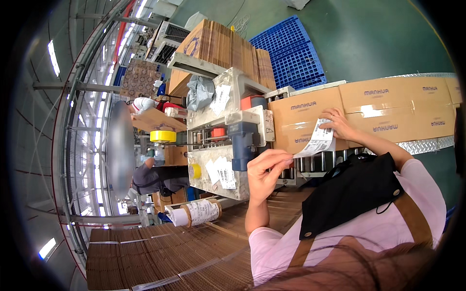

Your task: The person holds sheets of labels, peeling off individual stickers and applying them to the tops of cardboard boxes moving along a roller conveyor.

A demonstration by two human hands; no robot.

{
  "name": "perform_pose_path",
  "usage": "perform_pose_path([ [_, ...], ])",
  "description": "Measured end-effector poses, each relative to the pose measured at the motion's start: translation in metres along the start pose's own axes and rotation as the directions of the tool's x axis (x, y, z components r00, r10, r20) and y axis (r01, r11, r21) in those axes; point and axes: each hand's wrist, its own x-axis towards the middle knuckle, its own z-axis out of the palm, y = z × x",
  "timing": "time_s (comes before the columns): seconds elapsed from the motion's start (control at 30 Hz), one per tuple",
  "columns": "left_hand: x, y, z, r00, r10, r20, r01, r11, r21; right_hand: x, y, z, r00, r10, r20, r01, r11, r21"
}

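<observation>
A white printed label sheet [318,140] is stretched between my two hands, above the taped cardboard cartons. Thumb and forefinger of my left hand [266,169] pinch its near left corner. At its far end, my right hand [338,125] grips the sheet with bent fingers. The nearest carton [303,104] lies under the label, with blue print and clear tape along its middle seam. Another carton [369,97] sits against it on the right. Conveyor rollers [315,162] show below the cartons, partly hidden by my black apron.
A carton sealer [245,140] stands left of the cartons, with loose labels [224,173] and yellow tape [195,170] beside it. A label roll [201,212] lies over stacked flat cardboard [145,257]. Blue pallets [291,51] lie beyond. Two people work at the far left.
</observation>
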Motion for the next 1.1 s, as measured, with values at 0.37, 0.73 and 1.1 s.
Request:
perform_pose_path([
  [0.37,0.080,-0.090,0.070,0.879,0.380,0.289,-0.466,0.815,0.344,0.051,-0.011,-0.068,0.967,0.176,0.183,-0.230,0.914,0.333],
  [0.73,0.154,-0.115,0.113,0.975,0.175,0.134,-0.146,0.969,-0.198,-0.019,0.013,-0.112,0.882,0.471,0.018,-0.440,0.809,0.391],
  [1.1,0.161,-0.163,-0.025,0.806,-0.336,-0.487,-0.030,0.798,-0.602,-0.016,0.041,-0.121,0.877,0.464,-0.126,-0.404,0.852,0.332],
])
